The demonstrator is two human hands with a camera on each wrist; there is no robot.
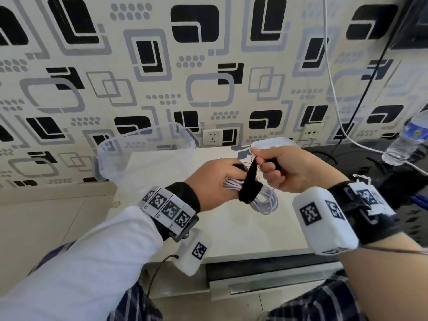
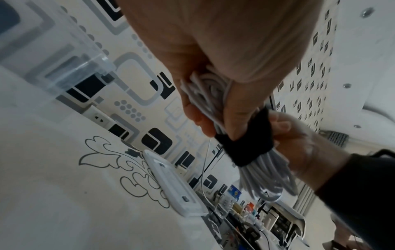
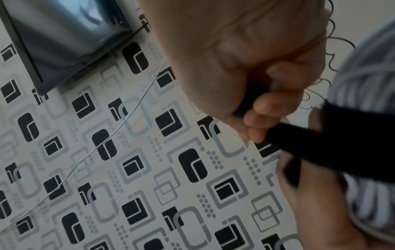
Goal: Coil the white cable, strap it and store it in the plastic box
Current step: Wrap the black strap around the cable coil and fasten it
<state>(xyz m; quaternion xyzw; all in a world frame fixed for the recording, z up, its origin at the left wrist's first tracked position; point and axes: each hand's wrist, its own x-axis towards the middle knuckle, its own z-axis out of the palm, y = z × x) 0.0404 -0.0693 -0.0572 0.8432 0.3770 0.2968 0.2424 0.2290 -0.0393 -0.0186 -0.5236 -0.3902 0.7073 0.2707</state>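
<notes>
The white cable (image 1: 264, 200) is wound into a bundle and held above the white table (image 1: 243, 230). My left hand (image 1: 215, 181) grips one end of the bundle (image 2: 205, 99). A black strap (image 1: 251, 184) goes round the middle of the coil (image 2: 245, 145). My right hand (image 1: 284, 167) pinches the strap's free end (image 3: 299, 135) and holds it up taut. Loose black threads hang from the strap. The clear plastic box (image 1: 139, 154) stands open at the back left of the table, against the wall.
A white lid or flat case (image 1: 273, 142) lies behind my right hand, near the wall sockets (image 1: 212, 137). A water bottle (image 1: 407, 140) stands on the dark counter (image 1: 342, 156) to the right. A thin white wire (image 1: 333, 89) hangs down the wall.
</notes>
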